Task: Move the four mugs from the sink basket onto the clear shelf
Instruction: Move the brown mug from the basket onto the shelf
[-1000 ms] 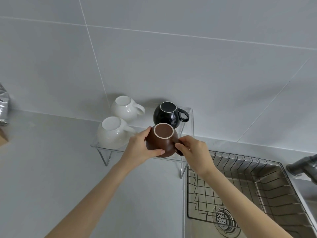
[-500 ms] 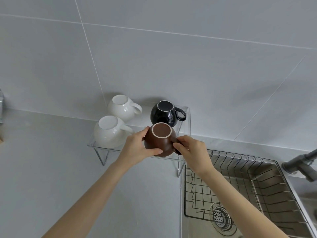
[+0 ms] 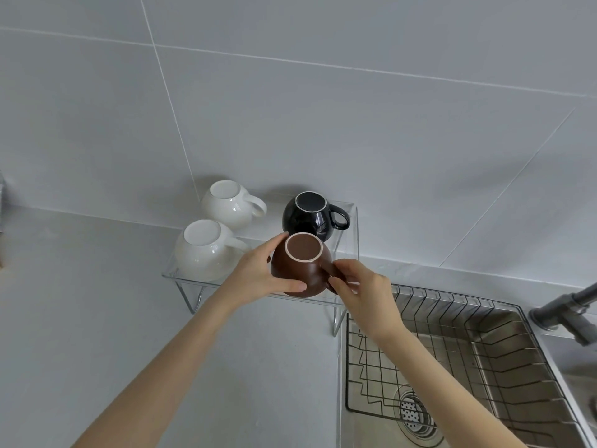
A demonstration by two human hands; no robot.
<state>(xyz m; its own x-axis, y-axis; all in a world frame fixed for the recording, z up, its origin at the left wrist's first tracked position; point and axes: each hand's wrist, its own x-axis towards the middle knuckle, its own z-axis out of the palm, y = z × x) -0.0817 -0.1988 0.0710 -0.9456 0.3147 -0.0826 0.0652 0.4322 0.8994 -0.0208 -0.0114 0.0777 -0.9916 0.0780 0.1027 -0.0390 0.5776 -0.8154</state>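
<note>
A brown mug [image 3: 298, 265] stands upside down at the front right of the clear shelf [image 3: 350, 227]. My left hand [image 3: 258, 274] wraps its left side. My right hand [image 3: 361, 286] pinches its handle, which is hidden by the fingers. Behind it a black mug [image 3: 308, 216] sits upside down with its handle to the right. Two white mugs rest upside down on the shelf's left half, one at the front [image 3: 203, 250] and one at the back [image 3: 229, 203]. The wire sink basket [image 3: 452, 360] at the lower right holds no mugs.
The shelf stands on thin metal legs [image 3: 190, 297] on a grey counter [image 3: 80, 318] against a tiled wall. A grey faucet [image 3: 568, 310] juts in from the right over the sink. The drain strainer [image 3: 413, 415] shows under the basket.
Both hands stay on the brown mug at the shelf's front right; the mug has barely shifted. The view drifted slightly.
</note>
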